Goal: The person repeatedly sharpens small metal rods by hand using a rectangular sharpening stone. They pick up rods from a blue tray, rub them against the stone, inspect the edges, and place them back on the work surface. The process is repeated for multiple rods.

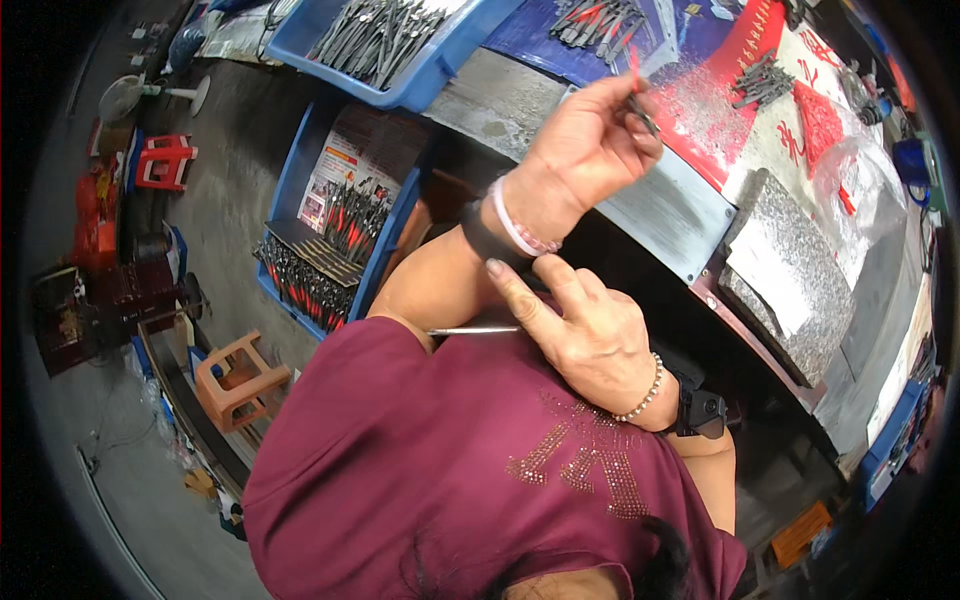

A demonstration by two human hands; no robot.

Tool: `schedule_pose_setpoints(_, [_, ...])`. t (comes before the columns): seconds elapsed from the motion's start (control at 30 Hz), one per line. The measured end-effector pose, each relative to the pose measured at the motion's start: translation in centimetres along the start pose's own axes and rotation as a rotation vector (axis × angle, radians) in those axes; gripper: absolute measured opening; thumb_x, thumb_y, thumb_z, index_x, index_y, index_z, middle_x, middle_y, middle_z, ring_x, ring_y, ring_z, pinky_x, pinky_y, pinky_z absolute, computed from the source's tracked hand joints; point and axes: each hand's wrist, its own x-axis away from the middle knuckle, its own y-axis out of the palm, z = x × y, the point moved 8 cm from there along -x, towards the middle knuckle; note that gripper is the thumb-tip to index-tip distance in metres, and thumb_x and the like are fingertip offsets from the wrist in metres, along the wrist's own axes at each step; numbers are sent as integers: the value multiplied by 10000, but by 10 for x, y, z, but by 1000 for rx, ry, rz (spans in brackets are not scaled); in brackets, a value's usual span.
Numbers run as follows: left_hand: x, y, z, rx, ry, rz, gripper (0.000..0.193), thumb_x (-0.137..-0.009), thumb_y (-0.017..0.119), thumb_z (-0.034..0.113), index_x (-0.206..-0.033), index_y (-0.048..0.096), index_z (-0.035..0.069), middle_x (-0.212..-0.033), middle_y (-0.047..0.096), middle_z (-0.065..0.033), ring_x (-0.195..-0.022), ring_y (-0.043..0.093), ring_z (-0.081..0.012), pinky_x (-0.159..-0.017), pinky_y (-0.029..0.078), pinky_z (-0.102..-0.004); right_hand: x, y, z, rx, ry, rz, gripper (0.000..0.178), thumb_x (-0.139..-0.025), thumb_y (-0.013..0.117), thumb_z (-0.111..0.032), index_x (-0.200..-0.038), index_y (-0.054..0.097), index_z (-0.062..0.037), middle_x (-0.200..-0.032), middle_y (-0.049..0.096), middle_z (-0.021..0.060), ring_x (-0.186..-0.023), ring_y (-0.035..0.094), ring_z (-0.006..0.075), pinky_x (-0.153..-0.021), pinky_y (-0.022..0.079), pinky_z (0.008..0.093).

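"Right of the blue tray point(440, 75) stretches the workbench point(690, 225). What else takes up room?"

"Below the tray, a blue bin point(383, 250) packed with red-and-black hand tools point(350, 215). Well to the tray's right, a speckled stone slab point(815, 335) bearing white paper point(775, 270), and farther right a clear plastic bag point(865, 185)."

"And the hands?"

"Both are lower than the tray and right of it. The left hand point(590, 145) has thumb and fingers pinched together on something. The right hand point(600, 345) has its index stretched out, the rest partly bent; I can't tell whether it grips anything."

"Anything in the way?"

"That right hand crowds the left wrist, I'd say. Far right of the tray, a pile of dark metal pieces point(765, 82) lies apart from both. Below the tray, a slim silver rod point(475, 330) ends beside the right hand."

"And the pinched thing?"

"A small tool point(635, 70), right of the tray, red at one end, dark at the other. Probably light, stiff and sturdy, perhaps slippery; I'd hold it by the red part."
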Motion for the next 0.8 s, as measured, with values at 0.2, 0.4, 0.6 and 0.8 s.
schedule_pose_setpoints(0.2, [8,3,24,118,-36,-4,96,-943,629,144,-922,599,56,-773,572,-9,-661,482,-122,-623,409,-263,26,-18,23,-246,111,140,379,-722,671,-34,-1099,652,0,-884,611,94,-703,636,209,-516,520,319])
schedule_pose_setpoints(0.4, [10,2,29,146,-11,39,122,-986,564,158,-917,573,57,-777,522,1,-674,462,-115,-621,404,-262,38,-4,31,-318,166,137,451,-743,644,-30,-1194,628,-29,-871,591,82,-700,632,216,-565,534,312])
schedule_pose_setpoints(0.6, [9,11,13,141,-65,49,122,-984,565,166,-934,565,55,-804,533,-9,-688,461,-128,-630,409,-269,35,20,30,-302,187,-108,463,-808,607,-71,-1271,598,-83,-959,607,82,-758,652,233,-578,556,320])
schedule_pose_setpoints(0.8, [13,20,16,183,-93,-4,105,-969,575,156,-969,575,51,-811,520,0,-689,438,-115,-637,389,-262,49,-32,58,-497,322,223,381,-746,668,27,-1123,651,-25,-884,642,109,-706,661,249,-597,554,324])
